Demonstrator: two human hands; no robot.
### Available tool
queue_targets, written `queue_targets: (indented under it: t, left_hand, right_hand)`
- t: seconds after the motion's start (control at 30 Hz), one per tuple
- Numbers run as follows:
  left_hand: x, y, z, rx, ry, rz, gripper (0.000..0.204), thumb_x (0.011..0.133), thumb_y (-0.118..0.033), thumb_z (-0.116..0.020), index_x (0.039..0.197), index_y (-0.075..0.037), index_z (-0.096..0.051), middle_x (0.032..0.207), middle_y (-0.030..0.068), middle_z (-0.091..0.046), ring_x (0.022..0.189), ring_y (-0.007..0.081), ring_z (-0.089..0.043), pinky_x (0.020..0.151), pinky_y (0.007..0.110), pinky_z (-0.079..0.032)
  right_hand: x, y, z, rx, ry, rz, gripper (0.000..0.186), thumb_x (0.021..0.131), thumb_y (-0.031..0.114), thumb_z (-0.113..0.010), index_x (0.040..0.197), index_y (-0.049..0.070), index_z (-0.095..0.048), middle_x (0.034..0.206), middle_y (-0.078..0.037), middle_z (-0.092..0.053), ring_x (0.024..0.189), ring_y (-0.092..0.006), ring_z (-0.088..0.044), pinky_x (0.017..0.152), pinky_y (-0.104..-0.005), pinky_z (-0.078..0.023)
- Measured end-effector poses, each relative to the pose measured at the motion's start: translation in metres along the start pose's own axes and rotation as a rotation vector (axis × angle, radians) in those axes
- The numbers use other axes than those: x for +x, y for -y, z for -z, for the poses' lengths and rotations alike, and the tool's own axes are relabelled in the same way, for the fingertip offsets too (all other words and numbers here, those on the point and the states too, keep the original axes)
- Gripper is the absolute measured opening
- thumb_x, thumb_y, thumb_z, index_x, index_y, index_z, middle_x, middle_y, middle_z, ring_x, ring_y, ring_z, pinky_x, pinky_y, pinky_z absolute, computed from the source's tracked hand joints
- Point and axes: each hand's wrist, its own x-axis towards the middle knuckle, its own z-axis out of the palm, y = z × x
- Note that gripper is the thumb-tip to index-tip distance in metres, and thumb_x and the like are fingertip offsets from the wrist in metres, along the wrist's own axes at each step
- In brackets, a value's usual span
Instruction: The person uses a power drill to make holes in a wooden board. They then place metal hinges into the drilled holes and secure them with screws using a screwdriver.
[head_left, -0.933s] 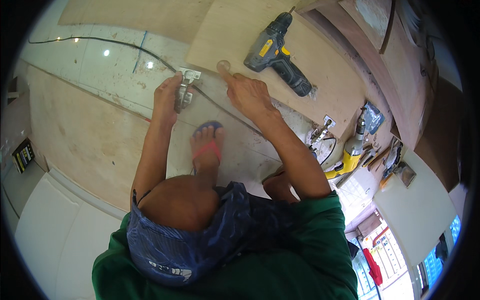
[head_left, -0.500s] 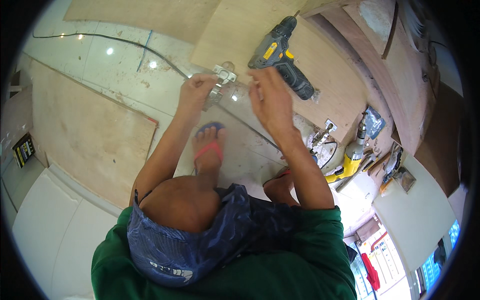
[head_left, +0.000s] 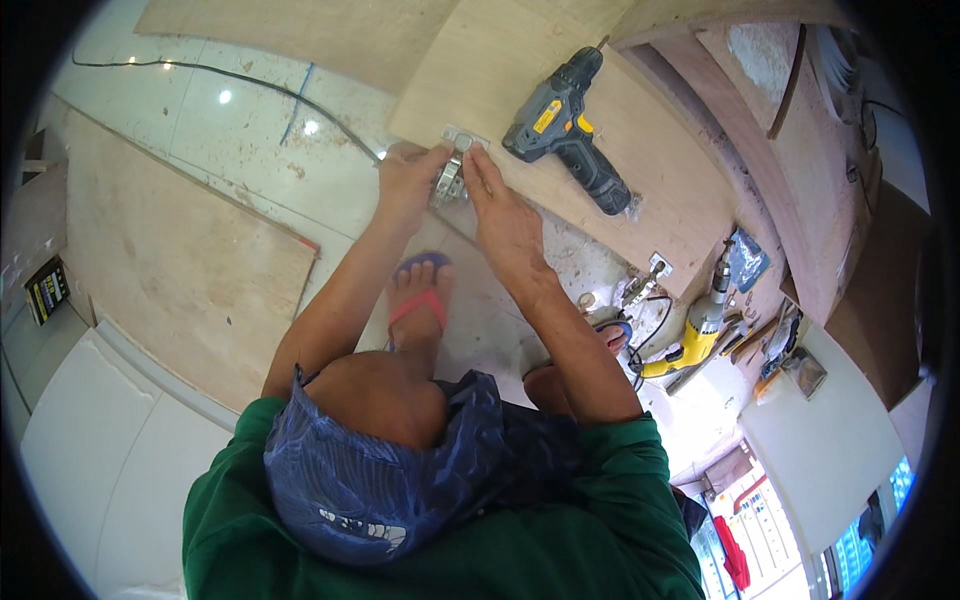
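A silver cabinet hinge [head_left: 449, 183] sits at the near edge of the light wooden panel [head_left: 460, 85], its flanged cup end lying on the board. My left hand [head_left: 406, 185] grips the hinge arm from the left, thumb along it. From the right, my right hand [head_left: 508, 218] closes in with its fingers together, fingertips against the hinge; part of the metal is hidden behind both hands. On the panel to the right lies a black and grey cordless drill [head_left: 565, 130] with a bit fitted. A second hinge [head_left: 655, 270] is at the panel's edge farther right.
A yellow power tool [head_left: 697, 335] and several small tools lie at the right. A black cable [head_left: 240, 78] crosses the dusty tile floor. Another wooden board [head_left: 180, 250] lies at the left. Curved wooden pieces [head_left: 740, 120] stand at the far right.
The hinge has moved from just off the panel onto its edge, in my left hand. My right hand, raised and apart before, has come down and left onto the hinge.
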Motion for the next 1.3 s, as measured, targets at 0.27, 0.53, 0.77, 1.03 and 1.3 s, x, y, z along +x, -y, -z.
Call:
queue_targets:
  t: [0.27, 0.53, 0.77, 1.03, 1.3]
  left_hand:
    - [0.016, 0.004, 0.002, 0.037, 0.061, -0.006, 0.049, 0.096, -0.031, -0.088, 0.121, 0.005, -0.067, 0.104, 0.0086, -0.075, 0.088, 0.0133, -0.072, 0.074, 0.028, -0.057]
    - [0.008, -0.003, -0.01, -0.057, 0.135, -0.062, 0.042, 0.101, -0.028, -0.083, 0.12, 0.006, -0.068, 0.103, 0.0121, -0.078, 0.076, 0.0155, -0.075, 0.065, 0.029, -0.064]
    - [0.007, 0.0, -0.012, -0.059, 0.113, -0.078, 0.043, 0.101, -0.03, -0.084, 0.121, 0.005, -0.069, 0.103, 0.0117, -0.078, 0.075, 0.0162, -0.075, 0.066, 0.029, -0.063]
    - [0.005, -0.016, 0.021, 0.141, 0.158, 0.138, 0.036, 0.1, -0.028, -0.082, 0.111, 0.005, -0.072, 0.093, 0.0077, -0.076, 0.068, 0.0112, -0.065, 0.057, 0.026, -0.05]
    - [0.088, -0.093, 0.054, 0.507, -0.033, -0.379, 0.024, 0.103, -0.023, -0.075, 0.112, -0.001, -0.078, 0.09, 0.0016, -0.074, 0.082, 0.0079, -0.061, 0.073, 0.026, -0.05]
  right_hand:
    - [-0.002, 0.008, 0.001, 0.097, 0.103, -0.133, 0.071, 0.102, -0.002, -0.048, 0.169, 0.018, -0.042, 0.177, -0.005, -0.038, 0.141, -0.0347, -0.062, 0.108, -0.0445, -0.058]
    - [-0.003, -0.011, 0.004, 0.023, 0.045, -0.074, 0.088, 0.087, -0.011, -0.061, 0.169, 0.01, -0.039, 0.178, -0.005, -0.035, 0.123, -0.0317, -0.071, 0.099, -0.0441, -0.063]
    - [0.002, -0.006, 0.012, 0.128, 0.072, -0.141, 0.071, 0.097, -0.008, -0.049, 0.163, 0.016, -0.051, 0.174, -0.004, -0.043, 0.138, -0.0337, -0.063, 0.109, -0.0432, -0.058]
    - [-0.038, -0.054, 0.119, 0.16, -0.17, -0.174, 0.05, 0.094, -0.003, -0.064, 0.141, 0.014, -0.061, 0.143, -0.013, -0.061, 0.12, -0.0383, -0.069, 0.093, -0.0478, -0.063]
    - [-0.345, -0.329, 0.154, -0.418, -0.041, -0.78, 0.051, 0.096, 0.019, -0.074, 0.139, -0.004, -0.059, 0.142, -0.029, -0.059, 0.139, -0.0466, -0.056, 0.117, -0.0511, -0.046]
